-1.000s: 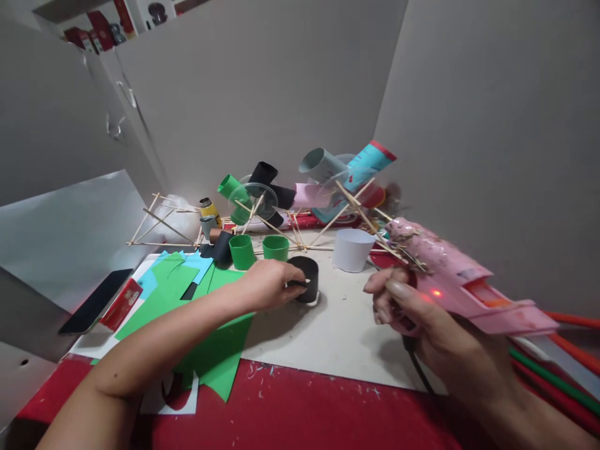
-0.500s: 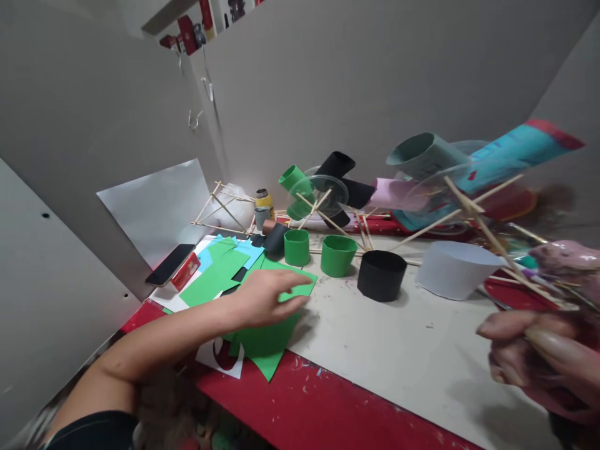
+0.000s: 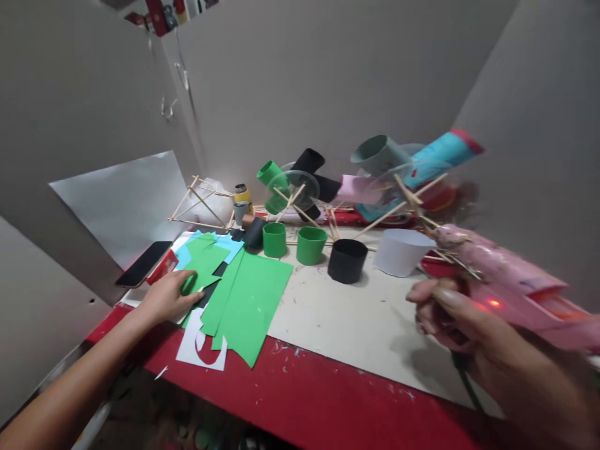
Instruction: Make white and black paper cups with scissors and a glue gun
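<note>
My left hand [image 3: 171, 297] is at the left edge of the green paper sheets [image 3: 255, 287], fingers apart, its fingertips over the smaller green and black pieces. At the right, my right hand [image 3: 462, 319] is closed around the handle of a pink glue gun [image 3: 506, 269] with a glowing red light. The gun's tip is near a white paper ring [image 3: 403, 251]. To the left of that ring stand a black ring [image 3: 347, 261] and two green rings [image 3: 311, 245]. A white sheet with a round cutout [image 3: 187, 347] lies in front of the green sheets.
Two wheels of clear discs with paper tubes [image 3: 304, 162] stand on stick frames at the back. A phone [image 3: 143, 265] leans on a red holder at the left. Behind it are a white board [image 3: 124, 206] and a stick frame [image 3: 201, 203].
My left hand has moved left, off the large green sheets to the smaller pieces. The view has shifted right, and the pink glue gun now shows clearly in my right hand.
</note>
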Motion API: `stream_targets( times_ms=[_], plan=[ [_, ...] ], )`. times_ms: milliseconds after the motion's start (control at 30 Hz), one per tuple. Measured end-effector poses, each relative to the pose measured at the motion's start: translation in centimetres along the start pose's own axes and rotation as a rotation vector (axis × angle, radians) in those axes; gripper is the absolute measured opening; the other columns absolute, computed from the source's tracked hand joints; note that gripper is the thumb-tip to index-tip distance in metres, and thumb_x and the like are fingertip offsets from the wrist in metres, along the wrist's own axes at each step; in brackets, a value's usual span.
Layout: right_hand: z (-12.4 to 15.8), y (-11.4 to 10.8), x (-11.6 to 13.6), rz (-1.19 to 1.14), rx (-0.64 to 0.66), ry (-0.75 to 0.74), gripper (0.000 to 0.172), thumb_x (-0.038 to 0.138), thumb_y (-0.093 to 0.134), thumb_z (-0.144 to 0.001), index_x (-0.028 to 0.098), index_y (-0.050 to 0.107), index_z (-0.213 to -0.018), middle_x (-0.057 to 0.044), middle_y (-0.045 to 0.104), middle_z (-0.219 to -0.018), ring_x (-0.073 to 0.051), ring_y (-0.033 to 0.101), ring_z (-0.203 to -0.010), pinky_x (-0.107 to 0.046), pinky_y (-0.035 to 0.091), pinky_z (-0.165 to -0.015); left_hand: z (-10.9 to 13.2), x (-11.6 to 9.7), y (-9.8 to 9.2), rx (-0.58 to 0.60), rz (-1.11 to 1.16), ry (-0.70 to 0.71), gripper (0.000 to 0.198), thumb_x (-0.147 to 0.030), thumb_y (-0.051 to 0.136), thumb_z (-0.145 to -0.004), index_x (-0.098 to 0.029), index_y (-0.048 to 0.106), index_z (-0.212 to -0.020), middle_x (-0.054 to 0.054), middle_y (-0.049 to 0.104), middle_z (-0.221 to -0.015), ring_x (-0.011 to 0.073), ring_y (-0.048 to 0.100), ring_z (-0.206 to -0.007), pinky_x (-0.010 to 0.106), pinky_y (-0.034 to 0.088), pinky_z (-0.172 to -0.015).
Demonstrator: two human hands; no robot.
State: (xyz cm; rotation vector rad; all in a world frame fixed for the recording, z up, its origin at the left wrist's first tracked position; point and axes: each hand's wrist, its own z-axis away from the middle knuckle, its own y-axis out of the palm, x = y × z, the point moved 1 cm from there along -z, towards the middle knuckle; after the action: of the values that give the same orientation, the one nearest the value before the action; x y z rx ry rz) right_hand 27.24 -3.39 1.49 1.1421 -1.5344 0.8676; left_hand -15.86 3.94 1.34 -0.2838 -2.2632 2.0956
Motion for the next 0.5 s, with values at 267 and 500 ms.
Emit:
stream_targets(
  times_ms=[267,500],
  plan=[
    [0.2,-0.5,0.7,-0.093,-0.07,-0.041,0.03,0.05,0.069,-0.078,0.021,0.066,-0.074,-0.001,0.054,-0.055,-0.012,0.044,-0.051,-0.022,0.029,-0.041,-0.2,-0.1,-0.1,0.058,-0.115,0.009,0.05,-0.049,0.049,-0.085,-0.018,0.062,-0.122,0.014,0.07,-0.119,0.0322,0.065,-0.104,0.037,0.048,-0.084],
    [-1.1,-2.2,-2.3,-0.094,-0.104,0.047,0.028,0.051,0.07,-0.073,0.023,0.067,-0.073,-0.002,0.054,-0.057,-0.014,0.044,-0.051,-0.023,0.031,-0.038,0.0,-0.8,-0.8,0.091,-0.159,0.004,0.047,-0.045,0.053,-0.082,-0.02,0.063,-0.12,0.013,0.073,-0.106,0.0314,0.067,-0.096,0.036,0.047,-0.078]
  ],
)
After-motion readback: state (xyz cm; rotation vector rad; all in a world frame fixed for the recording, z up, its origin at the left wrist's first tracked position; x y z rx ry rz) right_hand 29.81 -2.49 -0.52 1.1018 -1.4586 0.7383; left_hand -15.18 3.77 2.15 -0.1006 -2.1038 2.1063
